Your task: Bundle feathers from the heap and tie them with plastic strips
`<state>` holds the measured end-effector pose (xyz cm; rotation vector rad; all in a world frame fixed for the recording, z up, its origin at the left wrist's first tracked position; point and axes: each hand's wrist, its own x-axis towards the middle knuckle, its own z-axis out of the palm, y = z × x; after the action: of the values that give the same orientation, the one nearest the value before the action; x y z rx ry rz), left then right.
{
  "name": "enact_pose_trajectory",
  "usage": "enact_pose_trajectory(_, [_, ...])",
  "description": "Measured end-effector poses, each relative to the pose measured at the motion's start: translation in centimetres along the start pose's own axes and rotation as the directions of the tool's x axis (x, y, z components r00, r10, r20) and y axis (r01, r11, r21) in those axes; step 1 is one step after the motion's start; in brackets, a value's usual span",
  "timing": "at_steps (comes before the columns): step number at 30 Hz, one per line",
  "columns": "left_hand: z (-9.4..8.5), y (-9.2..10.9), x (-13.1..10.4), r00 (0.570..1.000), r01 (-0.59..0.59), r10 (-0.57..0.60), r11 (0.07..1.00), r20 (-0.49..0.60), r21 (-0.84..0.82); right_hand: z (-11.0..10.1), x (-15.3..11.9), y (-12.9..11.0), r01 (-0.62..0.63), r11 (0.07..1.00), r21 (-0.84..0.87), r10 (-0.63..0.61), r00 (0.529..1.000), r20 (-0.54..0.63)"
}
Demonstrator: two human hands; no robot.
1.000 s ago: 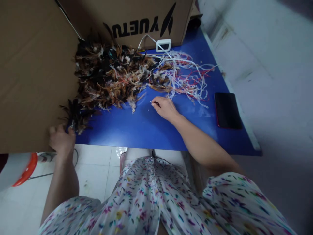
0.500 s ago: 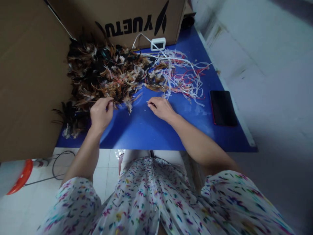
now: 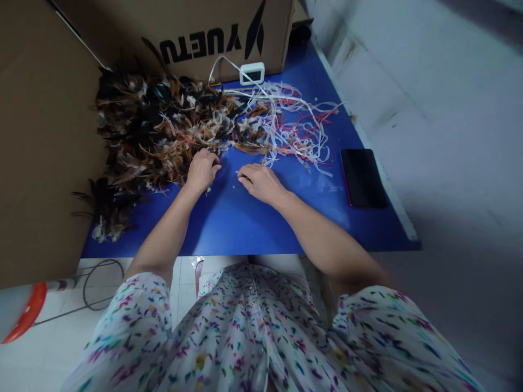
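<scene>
A large pile of brown and black feathers (image 3: 151, 136) covers the left and back of the blue table (image 3: 245, 228). My left hand (image 3: 204, 170) is at the pile's right front edge, its fingers curled inward; anything between them is hidden. Close by to the right, my right hand (image 3: 260, 182) rests low over the table with thumb and fingers pinched together, and I cannot make out what they hold. Tiny white bits lie by its fingertips. Behind it spreads a tangle of white and red strips (image 3: 294, 125).
A phone (image 3: 363, 178) lies at the table's right side, near the wall. A small white digital display (image 3: 252, 73) stands before a cardboard box (image 3: 212, 32) at the back. Another cardboard panel (image 3: 41, 152) rises on the left, beside a separate dark feather clump (image 3: 112, 209).
My left hand has moved right and slightly away from me, closer to my right hand. My right hand stays almost in place, and the whole view has shifted a little.
</scene>
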<state>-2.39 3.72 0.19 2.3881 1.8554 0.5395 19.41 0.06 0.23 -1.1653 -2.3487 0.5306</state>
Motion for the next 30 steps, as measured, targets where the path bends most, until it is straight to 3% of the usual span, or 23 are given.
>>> enact_pose_trajectory(5, [0.0,-0.3,0.7,0.999,0.004,-0.008,0.993,-0.036,-0.117,-0.1,0.0,0.0,0.004,1.0,-0.006,-0.004,1.0,0.008])
enact_pose_trajectory(12, [-0.9,-0.8,1.2,0.958,0.115,-0.224,0.869,-0.177,-0.481,0.0,-0.1,0.1,0.005,1.0,0.015,-0.005,1.0,-0.002])
enact_pose_trajectory(16, [-0.7,-0.2,1.3,0.932,0.057,-0.281,0.738,-0.23,-0.672,0.3,0.0,-0.1,-0.048,0.98,0.194,0.063,0.995,-0.076])
enact_pose_trajectory(20, [-0.8,1.4,1.1,0.927,0.01,-0.287,0.665,-0.243,-0.747,0.6,0.1,-0.3,-0.135,0.903,0.409,0.19,0.977,-0.096])
enact_pose_trajectory(26, [-0.7,2.6,0.6,0.921,-0.02,-0.287,0.639,-0.263,-0.769,0.7,-0.1,-0.8,-0.113,0.973,0.203,0.136,0.985,-0.105])
enact_pose_trajectory(30, [-0.1,2.4,0.4,0.911,-0.009,-0.315,0.627,-0.265,-0.779,0.7,0.0,-2.0,-0.123,0.992,0.022,0.124,0.992,-0.027])
